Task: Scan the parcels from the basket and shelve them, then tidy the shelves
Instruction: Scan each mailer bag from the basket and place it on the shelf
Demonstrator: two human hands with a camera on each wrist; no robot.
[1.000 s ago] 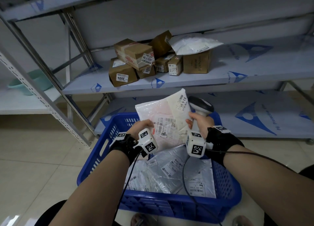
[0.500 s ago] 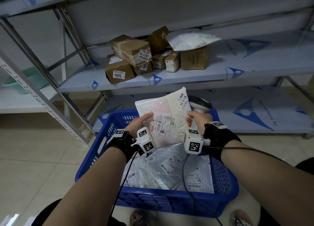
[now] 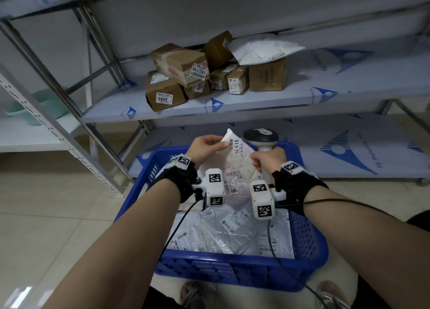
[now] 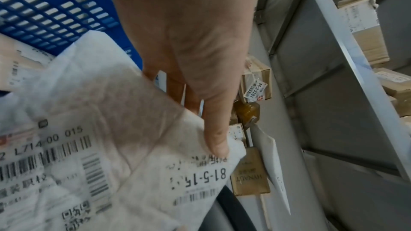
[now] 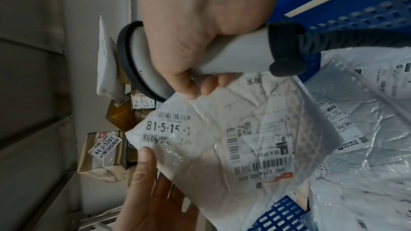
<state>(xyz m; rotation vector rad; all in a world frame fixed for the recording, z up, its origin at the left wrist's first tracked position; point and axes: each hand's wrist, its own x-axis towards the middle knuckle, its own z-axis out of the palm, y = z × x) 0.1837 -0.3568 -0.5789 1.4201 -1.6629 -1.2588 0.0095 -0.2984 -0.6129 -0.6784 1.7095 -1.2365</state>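
Left hand shifted to pinching white mailer top corner, right hand gripping scanner, apparently label-checking before shelving.

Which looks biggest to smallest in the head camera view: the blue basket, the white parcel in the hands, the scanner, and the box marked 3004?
1. Blue basket, clearly the largest.
2. White parcel held in the hands.
3. Box marked 3004. It sits farther back on the shelf, so it may really rival the parcel.
4. Scanner, though the right hand hides part of it.
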